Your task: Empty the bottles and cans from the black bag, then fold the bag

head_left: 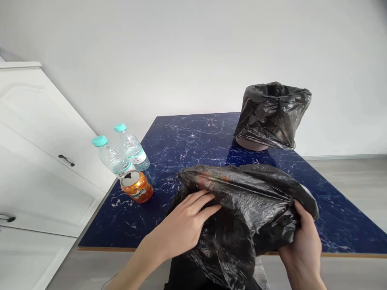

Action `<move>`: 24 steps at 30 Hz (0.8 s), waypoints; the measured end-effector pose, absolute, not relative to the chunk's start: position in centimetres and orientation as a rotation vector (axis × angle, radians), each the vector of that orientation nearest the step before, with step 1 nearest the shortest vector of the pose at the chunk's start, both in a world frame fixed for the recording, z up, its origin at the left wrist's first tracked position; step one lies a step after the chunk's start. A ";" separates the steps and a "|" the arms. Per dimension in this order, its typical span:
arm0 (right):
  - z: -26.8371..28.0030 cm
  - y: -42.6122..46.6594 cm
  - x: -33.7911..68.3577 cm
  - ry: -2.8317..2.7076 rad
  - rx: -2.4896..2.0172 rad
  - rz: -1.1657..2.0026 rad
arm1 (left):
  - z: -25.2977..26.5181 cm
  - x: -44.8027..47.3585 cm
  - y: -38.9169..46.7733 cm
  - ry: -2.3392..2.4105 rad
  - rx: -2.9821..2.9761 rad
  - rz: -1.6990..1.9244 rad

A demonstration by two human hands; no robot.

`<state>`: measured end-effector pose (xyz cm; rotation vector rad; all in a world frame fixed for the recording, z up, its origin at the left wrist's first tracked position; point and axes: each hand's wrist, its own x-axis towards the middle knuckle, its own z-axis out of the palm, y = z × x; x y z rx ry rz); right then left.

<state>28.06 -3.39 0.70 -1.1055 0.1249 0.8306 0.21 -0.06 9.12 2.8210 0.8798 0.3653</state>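
A black plastic garbage bag (250,201) lies bunched across the table's near edge, its lower part hanging over. My left hand (187,225) grips the bag's left side; some of its fingertips go behind the plastic. At the bag's right end, my right hand (304,235) is closed on the rim, with the thumb on top. Blurred red and green colours show through the thin film near the top left, but what they belong to is hidden.
An orange Mirinda can (137,187) stands on the blue marbled table (187,137), left of the bag. Beside it are two clear bottles, one nearer (111,155) and one farther (133,147), with turquoise caps. A bin lined with black plastic (272,114) stands back right. White cabinets (36,141) flank the left.
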 end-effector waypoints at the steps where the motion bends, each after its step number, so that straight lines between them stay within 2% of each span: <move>1: 0.8 -3.4 28.0 0.134 -1.103 0.831 | 9.0 0.8 0.6 0.881 2.844 0.358; 8: 1.4 -3.6 27.5 0.107 -1.133 0.842 | 8.8 3.2 5.1 1.114 2.857 0.218; 14: 1.7 -3.5 27.5 0.091 -1.127 0.838 | 9.0 2.0 6.7 1.272 2.710 0.483; 19: 2.7 -3.4 27.2 0.176 -1.070 0.836 | 9.4 0.4 5.2 1.328 2.610 0.426; 24: 1.2 -3.8 28.7 0.066 -1.072 0.917 | 12.2 -2.2 1.2 1.329 2.295 0.505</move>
